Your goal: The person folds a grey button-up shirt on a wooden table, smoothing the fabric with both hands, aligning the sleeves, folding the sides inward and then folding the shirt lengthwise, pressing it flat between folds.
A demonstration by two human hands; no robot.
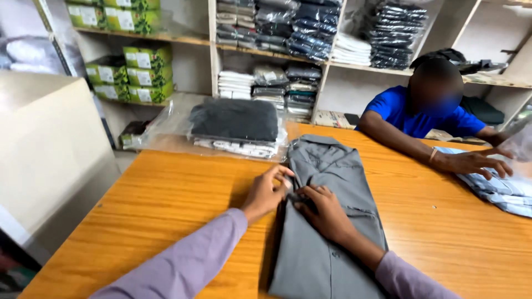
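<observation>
A folded grey shirt [327, 166] lies lengthwise on the orange wooden table [166, 199], collar toward the far side. My left hand [266, 191] pinches the shirt's left edge near the button placket. My right hand [324, 213] rests on the shirt front, fingers pressed at the same spot beside the left hand. Both arms wear lilac sleeves.
A stack of folded dark and patterned shirts in clear plastic [235, 124] sits at the table's far edge. Across the table a person in a blue shirt [421, 113] handles a light striped shirt [499, 188]. Shelves with packed garments [310, 27] and green boxes [133, 72] stand behind.
</observation>
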